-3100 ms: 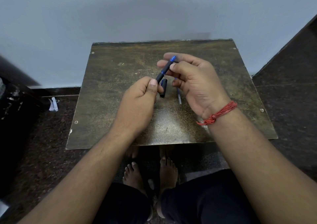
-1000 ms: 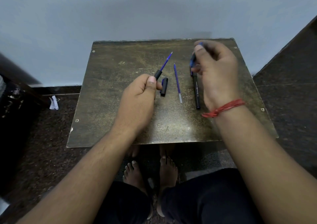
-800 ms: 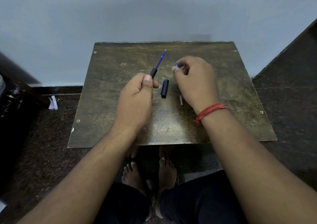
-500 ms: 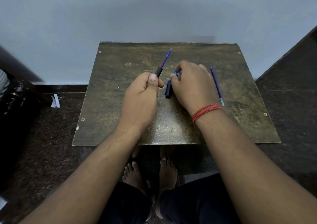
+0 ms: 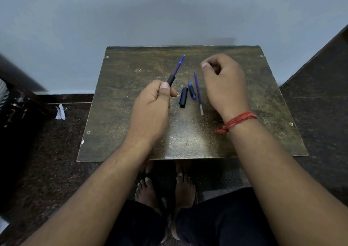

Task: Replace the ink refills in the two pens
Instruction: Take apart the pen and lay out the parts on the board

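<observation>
A: What does the left hand (image 5: 150, 110) hold?

B: It grips a black pen barrel (image 5: 171, 80), its blue refill (image 5: 178, 65) sticking out.

A: And the right hand (image 5: 224, 83)?

B: It hovers above the worn brown tabletop (image 5: 122, 98), fingers curled, apparently holding nothing.

A: What lies between them?

B: A black pen cap (image 5: 183, 97), a small black-and-blue tip piece (image 5: 192, 90) and a loose thin blue refill (image 5: 198, 93).

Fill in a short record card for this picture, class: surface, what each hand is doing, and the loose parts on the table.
surface: dark worn table
left hand: grips black pen barrel, blue refill sticking out
right hand: fingers curled, raised over the table, seems to hold nothing
loose parts: black cap; small black-and-blue piece; spare blue refill
</observation>
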Tool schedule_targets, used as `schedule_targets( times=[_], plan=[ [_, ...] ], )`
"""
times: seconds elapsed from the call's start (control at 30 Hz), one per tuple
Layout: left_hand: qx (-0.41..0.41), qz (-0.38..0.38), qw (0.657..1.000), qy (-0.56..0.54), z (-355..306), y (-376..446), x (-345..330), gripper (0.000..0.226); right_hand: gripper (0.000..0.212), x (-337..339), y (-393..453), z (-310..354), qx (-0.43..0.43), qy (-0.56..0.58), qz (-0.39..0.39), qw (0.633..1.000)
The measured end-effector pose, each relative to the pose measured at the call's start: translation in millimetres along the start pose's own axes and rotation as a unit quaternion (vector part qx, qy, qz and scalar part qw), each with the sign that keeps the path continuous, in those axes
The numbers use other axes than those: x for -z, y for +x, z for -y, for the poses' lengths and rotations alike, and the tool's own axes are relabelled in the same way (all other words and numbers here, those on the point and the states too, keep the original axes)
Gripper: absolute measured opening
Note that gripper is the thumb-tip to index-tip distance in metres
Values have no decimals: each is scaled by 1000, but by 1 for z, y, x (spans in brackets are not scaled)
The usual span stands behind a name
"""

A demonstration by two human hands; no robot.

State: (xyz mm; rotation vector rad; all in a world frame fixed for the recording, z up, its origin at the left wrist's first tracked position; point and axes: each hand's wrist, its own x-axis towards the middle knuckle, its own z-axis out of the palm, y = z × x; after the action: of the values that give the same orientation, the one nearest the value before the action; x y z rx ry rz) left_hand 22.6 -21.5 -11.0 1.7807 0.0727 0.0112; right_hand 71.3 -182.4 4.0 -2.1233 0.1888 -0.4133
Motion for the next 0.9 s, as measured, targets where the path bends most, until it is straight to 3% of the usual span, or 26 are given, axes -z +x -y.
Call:
schedule_targets(
  times=[0.07,0.2,0.33,0.77,0.9],
  plan=[
    [2,7,1000,2,1,0,-1,33,13,5,-4,2,-29,85,16,996],
    [2,15,1000,11,4,1,-4,32,27,2,-16,7,-111,234,144,955],
    [3,16,1000,20,4,1,-4,33,14,-6,-19,10,-142,296,205,922],
    [9,43,999,29,6,0,-7,33,19,-3,-17,6,-174,327,228,901],
    [7,51,998,44,7,-1,-7,33,16,5,-10,5,-193,381,138,894]
  ],
)
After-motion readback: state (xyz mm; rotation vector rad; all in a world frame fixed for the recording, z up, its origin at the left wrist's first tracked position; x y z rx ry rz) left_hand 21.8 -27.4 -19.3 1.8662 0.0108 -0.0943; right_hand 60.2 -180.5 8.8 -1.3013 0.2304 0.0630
